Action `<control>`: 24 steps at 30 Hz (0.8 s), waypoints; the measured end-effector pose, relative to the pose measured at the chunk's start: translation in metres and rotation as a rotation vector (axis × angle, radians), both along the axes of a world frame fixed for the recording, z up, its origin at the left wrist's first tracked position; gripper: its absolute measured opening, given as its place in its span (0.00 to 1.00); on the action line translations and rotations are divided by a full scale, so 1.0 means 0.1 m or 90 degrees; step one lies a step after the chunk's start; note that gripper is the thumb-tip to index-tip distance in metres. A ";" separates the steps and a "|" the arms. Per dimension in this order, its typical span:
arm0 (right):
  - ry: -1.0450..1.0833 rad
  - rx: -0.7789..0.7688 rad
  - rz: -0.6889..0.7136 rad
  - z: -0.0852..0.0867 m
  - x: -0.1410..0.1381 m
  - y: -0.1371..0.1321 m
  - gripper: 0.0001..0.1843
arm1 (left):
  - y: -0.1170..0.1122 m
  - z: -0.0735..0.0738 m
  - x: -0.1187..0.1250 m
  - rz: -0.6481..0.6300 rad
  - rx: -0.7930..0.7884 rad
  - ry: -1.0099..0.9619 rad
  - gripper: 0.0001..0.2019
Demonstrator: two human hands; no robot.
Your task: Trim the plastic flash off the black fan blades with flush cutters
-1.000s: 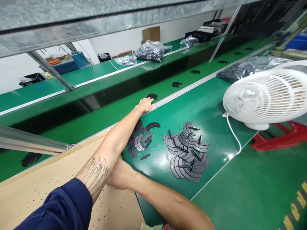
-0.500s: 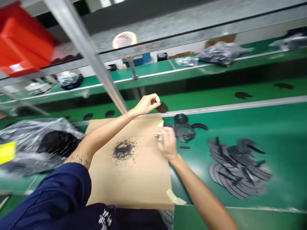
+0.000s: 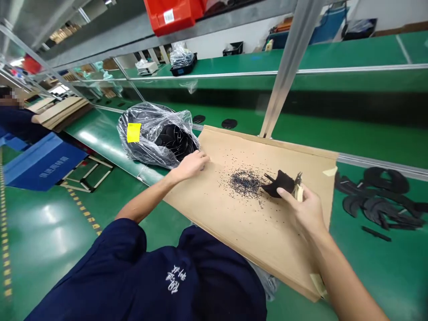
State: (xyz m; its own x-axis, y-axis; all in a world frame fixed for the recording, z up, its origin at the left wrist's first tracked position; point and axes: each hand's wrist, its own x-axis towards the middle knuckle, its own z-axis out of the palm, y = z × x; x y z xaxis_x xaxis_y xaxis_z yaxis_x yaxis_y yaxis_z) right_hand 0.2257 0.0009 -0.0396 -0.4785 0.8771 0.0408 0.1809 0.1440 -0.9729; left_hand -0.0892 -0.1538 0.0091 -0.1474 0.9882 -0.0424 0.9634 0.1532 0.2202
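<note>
My right hand (image 3: pixel 309 207) is closed around nippers (image 3: pixel 298 189) with pale handles, their metal jaws pointing up. Thumb and fingers of that hand also hold a thin black curved piece (image 3: pixel 281 183) with narrow prongs, above the cardboard sheet (image 3: pixel 214 196). Small black bits (image 3: pixel 245 183) lie scattered on the cardboard, left of the piece. At the cardboard's left edge is my left hand (image 3: pixel 191 166), fingers curled together; whatever they may hold is hidden. It is beside the mouth of a clear plastic bag (image 3: pixel 143 151) filled with black flat pieces (image 3: pixel 175 140).
More black curved pieces (image 3: pixel 377 205) lie on the green bench at right. A metal post (image 3: pixel 287 67) rises behind the cardboard. A red bin (image 3: pixel 177 18) sits on the shelf above. At left are a blue crate (image 3: pixel 47 162) and a person (image 3: pixel 16 116) beside stacked boards.
The view has swung left. My left hand has gone from the far edge, where it held a dark flat piece, to beside the bag. A black piece now shows in my right hand.
</note>
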 end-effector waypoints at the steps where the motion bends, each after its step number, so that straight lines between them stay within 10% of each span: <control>1: 0.021 -0.035 -0.002 -0.02 -0.08 0.02 0.25 | -0.04 -0.01 -0.16 0.001 -0.022 0.026 0.14; 10: 0.093 -0.141 -0.095 -0.20 -0.42 0.02 0.24 | -0.05 -0.13 -0.38 -0.052 0.050 0.037 0.05; 13: 0.036 -0.117 -0.108 -0.27 -0.27 -0.03 0.18 | 0.13 -0.32 -0.04 0.015 0.253 -0.280 0.09; 17: 0.019 -0.113 -0.069 -0.30 -0.17 -0.13 0.20 | 0.43 -0.57 0.73 0.004 0.256 -0.733 0.13; 24: 0.078 -0.151 -0.009 -0.30 -0.28 -0.23 0.23 | 0.51 -0.90 1.08 0.022 0.333 -0.755 0.13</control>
